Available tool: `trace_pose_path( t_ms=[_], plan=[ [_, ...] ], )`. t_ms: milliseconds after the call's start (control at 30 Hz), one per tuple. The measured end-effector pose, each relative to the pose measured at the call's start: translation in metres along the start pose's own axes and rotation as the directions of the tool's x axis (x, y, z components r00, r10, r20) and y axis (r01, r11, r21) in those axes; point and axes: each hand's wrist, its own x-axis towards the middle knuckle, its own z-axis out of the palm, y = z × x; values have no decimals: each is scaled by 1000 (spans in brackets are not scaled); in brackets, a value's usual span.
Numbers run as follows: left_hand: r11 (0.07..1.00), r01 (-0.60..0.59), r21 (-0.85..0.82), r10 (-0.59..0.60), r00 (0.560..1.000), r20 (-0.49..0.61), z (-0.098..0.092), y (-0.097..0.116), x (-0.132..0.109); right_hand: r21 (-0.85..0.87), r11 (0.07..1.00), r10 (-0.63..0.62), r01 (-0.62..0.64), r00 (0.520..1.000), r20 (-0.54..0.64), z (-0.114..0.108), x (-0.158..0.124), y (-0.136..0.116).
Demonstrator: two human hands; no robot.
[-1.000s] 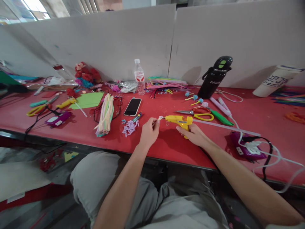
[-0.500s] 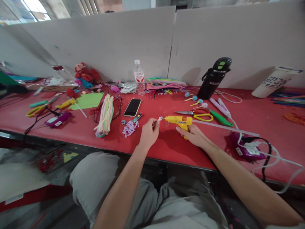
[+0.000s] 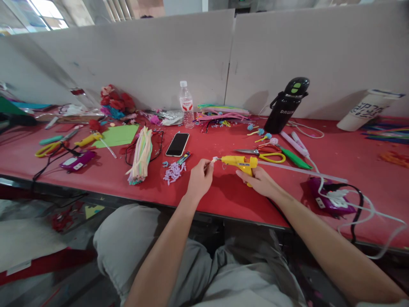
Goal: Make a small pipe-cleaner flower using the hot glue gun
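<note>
From here I count 2 glue guns, one in the right hand, one far left; 2 purple boxes, either side; beyond, 1 phone, 1 black flask.

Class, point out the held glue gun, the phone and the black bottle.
Held glue gun [image 3: 237, 160], head view: its yellow body.
Phone [image 3: 177, 144], head view: its dark screen.
Black bottle [image 3: 284, 106], head view: its body.

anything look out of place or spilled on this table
Nothing looks clearly damaged. The white cable at right loops untidily near the front edge of the red table, beside a purple box. Lilac pieces lie loose left of the left hand, perhaps deliberately.
</note>
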Motion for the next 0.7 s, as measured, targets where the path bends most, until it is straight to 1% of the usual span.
trace_pose_path(
  t_ms=[267, 367, 467, 567, 633, 700],
  plan=[
    [1000, -2, 11, 2, 1000, 3, -1, 0, -1, 3, 1000, 1, -1, 1000, -2, 0, 0, 1],
    [1000, -1, 28, 2, 1000, -18, -2, 1, -1, 5, 1000, 1, 0, 1000, -22, 1, 1, 3],
    [1000, -4, 26, 5, 999, -35, -2, 2, -1, -61, 998, -20, 15, 996, -88, 0, 2, 9],
    [1000, -1, 6, 1, 1000, -30, -3, 3, -1, -211, 977, -70, 24, 975, -211, -3, 3, 18],
    [1000, 3, -3, -3, 1000, -28, -3, 4, -2, -287, 958, -78, -6, 957, -279, -6, 4, 25],
    [1000, -1, -7, 1, 1000, -31, -2, 4, -2, -319, 946, -49, -51, 953, -298, -11, 4, 30]
  ],
)
